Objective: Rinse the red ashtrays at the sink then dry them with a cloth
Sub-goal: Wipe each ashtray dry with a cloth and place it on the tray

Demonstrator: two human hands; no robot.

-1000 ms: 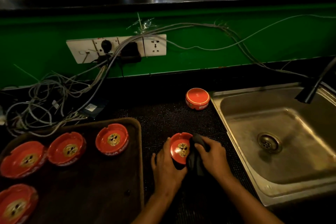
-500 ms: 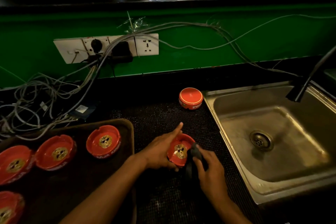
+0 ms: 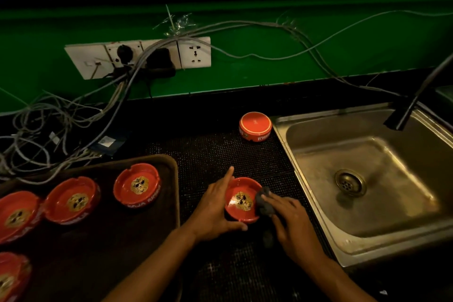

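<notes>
- The red ashtray (image 3: 241, 200) being dried sits on the black mat (image 3: 220, 154) on the counter, at about 6 o'clock in the view, just left of the sink (image 3: 367, 179).
- The left hand (image 3: 213, 208) cups its left side, with the thumb under the near rim and one finger pointing up.
- The right hand (image 3: 291, 220) pinches a dark cloth (image 3: 264, 201) and presses it on the right rim.
- The ashtray looks hard and shiny, like glass or glazed clay, so it is probably a bit heavy and could chip or break if it drops.
- If it is wet, it may be slippery. The thick rim looks like the safest place to hold.
- The cloth is soft and floppy and bends into the bowl easily.
- Four more ashtrays rest on the brown tray (image 3: 169, 167) at 8 o'clock.
- One ashtray (image 3: 255, 125) lies upside down at 12 o'clock from the hands, beside the sink's corner.
</notes>
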